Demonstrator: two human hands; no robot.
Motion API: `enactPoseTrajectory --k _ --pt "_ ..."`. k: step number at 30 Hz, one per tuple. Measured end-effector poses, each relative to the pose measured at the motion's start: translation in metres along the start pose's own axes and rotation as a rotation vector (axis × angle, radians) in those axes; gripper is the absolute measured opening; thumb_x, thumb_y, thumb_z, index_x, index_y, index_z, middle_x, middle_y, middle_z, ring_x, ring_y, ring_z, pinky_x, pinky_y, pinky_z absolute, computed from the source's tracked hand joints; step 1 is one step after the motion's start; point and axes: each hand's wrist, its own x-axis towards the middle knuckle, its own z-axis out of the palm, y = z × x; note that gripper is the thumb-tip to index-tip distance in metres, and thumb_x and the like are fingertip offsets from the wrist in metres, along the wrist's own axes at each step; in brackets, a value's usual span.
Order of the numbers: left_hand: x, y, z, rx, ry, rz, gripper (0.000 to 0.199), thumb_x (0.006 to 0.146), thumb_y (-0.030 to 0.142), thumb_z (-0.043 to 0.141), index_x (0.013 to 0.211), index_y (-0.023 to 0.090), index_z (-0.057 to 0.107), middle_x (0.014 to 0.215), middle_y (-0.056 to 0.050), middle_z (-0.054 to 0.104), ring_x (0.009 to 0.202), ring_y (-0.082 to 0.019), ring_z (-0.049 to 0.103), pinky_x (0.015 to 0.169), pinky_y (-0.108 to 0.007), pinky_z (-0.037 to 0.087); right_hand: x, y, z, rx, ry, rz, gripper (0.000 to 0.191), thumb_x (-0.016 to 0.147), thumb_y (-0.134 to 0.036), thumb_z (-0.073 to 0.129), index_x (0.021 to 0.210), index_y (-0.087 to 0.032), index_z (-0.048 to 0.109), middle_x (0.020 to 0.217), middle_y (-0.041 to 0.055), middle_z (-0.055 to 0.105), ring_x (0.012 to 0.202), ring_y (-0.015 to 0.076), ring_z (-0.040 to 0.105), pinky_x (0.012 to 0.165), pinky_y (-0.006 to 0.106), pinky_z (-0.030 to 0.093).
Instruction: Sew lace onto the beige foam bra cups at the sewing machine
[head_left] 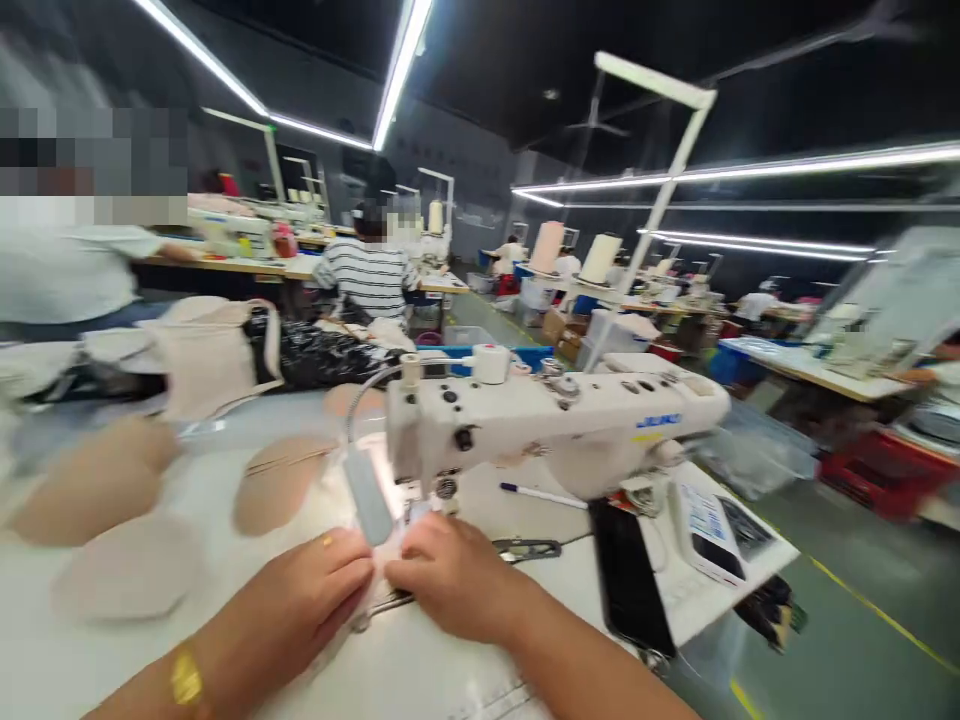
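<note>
A white sewing machine [570, 440] stands on the table, its needle end lit by a small lamp [367, 500]. Just below the lamp, my left hand [300, 600] has its fingers pressed together on the left side of a pale fabric piece [385, 553]. My right hand [465, 580] pinches the same piece from the right, close to the presser foot, which is partly hidden. Much of the fabric is covered by my fingers. Thread snips [529, 549] lie right of my right hand. Motion blurs parts of the view.
Beige oval pieces [276, 483] and a pale one [131, 568] lie at left. A pen [544, 494], black phone [631, 575] and white box [705, 530] are at right. Fabric and a black plastic bag [322, 352] line the back. Co-workers sit beyond.
</note>
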Motion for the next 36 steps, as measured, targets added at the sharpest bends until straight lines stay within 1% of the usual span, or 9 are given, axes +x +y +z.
enactPoseTrajectory --k 2,4,10,18,25,28,30,34,36 --pt "0.002 0.01 -0.007 0.073 -0.018 0.008 0.031 0.103 0.015 0.04 0.081 0.021 0.061 0.082 -0.004 0.066 0.075 -0.02 0.059 0.065 -0.032 0.043 -0.005 -0.002 -0.004 0.097 0.002 0.012 0.017 0.092 -0.009 0.058 0.093 -0.026 0.064 0.088 -0.0007 0.06 0.083 0.0178 0.049 0.07 0.029 0.038" --pt "0.004 0.016 -0.011 0.11 -0.033 -0.008 0.028 0.102 0.015 0.043 0.078 0.02 0.056 0.082 -0.005 0.064 0.075 -0.021 0.055 0.063 -0.032 0.04 -0.008 -0.004 -0.007 0.17 -0.003 -0.004 0.024 0.09 -0.005 0.054 0.094 -0.025 0.065 0.085 0.0005 0.057 0.08 0.018 0.047 0.067 0.028 0.037" --pt "-0.001 0.021 -0.008 0.118 -0.051 -0.028 0.022 0.102 0.015 0.048 0.082 0.018 0.055 0.086 -0.005 0.06 0.076 -0.02 0.051 0.065 -0.033 0.04 -0.011 -0.01 -0.008 0.234 -0.042 -0.003 0.032 0.088 -0.003 0.049 0.1 -0.024 0.069 0.087 0.0027 0.058 0.081 0.0189 0.049 0.066 0.029 0.037" --pt "-0.002 0.02 -0.006 0.072 0.017 0.001 0.023 0.101 0.012 0.047 0.081 0.019 0.054 0.078 -0.003 0.052 0.07 -0.019 0.043 0.061 -0.031 0.033 -0.013 -0.009 -0.007 0.296 -0.051 -0.009 0.038 0.09 -0.003 0.047 0.108 -0.025 0.072 0.089 0.0045 0.06 0.082 0.0201 0.05 0.067 0.03 0.041" --pt "-0.003 0.019 -0.007 0.041 0.035 0.02 0.024 0.101 0.015 0.046 0.08 0.019 0.057 0.078 -0.004 0.053 0.069 -0.019 0.042 0.059 -0.032 0.033 -0.012 -0.01 -0.01 0.335 -0.074 0.008 0.035 0.095 -0.007 0.046 0.112 -0.027 0.07 0.089 0.0047 0.061 0.083 0.0211 0.051 0.068 0.031 0.042" --pt "-0.002 0.02 -0.008 0.043 0.032 0.015 0.027 0.102 0.015 0.044 0.079 0.019 0.057 0.081 -0.005 0.056 0.072 -0.02 0.044 0.062 -0.032 0.037 -0.013 -0.01 -0.008 0.342 -0.073 0.02 0.033 0.098 -0.01 0.044 0.117 -0.025 0.066 0.09 0.0049 0.062 0.084 0.022 0.051 0.069 0.032 0.042" --pt "-0.002 0.019 -0.008 0.026 0.031 0.025 0.027 0.102 0.013 0.043 0.082 0.018 0.059 0.086 -0.006 0.06 0.076 -0.02 0.048 0.067 -0.032 0.041 -0.013 -0.01 -0.007 0.331 -0.071 0.031 0.032 0.099 -0.01 0.043 0.118 -0.024 0.065 0.089 0.0047 0.061 0.084 0.0221 0.051 0.069 0.033 0.041" --pt "-0.002 0.016 -0.004 -0.087 0.044 0.064 0.022 0.103 0.012 0.042 0.097 0.019 0.062 0.102 -0.007 0.069 0.09 -0.022 0.055 0.083 -0.035 0.045 -0.013 -0.009 -0.005 0.305 -0.06 0.027 0.03 0.098 -0.01 0.044 0.113 -0.024 0.066 0.088 0.0042 0.06 0.083 0.0217 0.05 0.067 0.032 0.039" --pt "0.0 0.013 0.001 -0.132 0.073 0.07 0.021 0.103 0.014 0.043 0.1 0.02 0.062 0.106 -0.006 0.07 0.092 -0.023 0.056 0.086 -0.036 0.045 -0.012 -0.008 -0.004 0.287 -0.053 0.035 0.028 0.098 -0.01 0.044 0.109 -0.024 0.066 0.087 0.0041 0.059 0.083 0.0217 0.05 0.067 0.032 0.038"
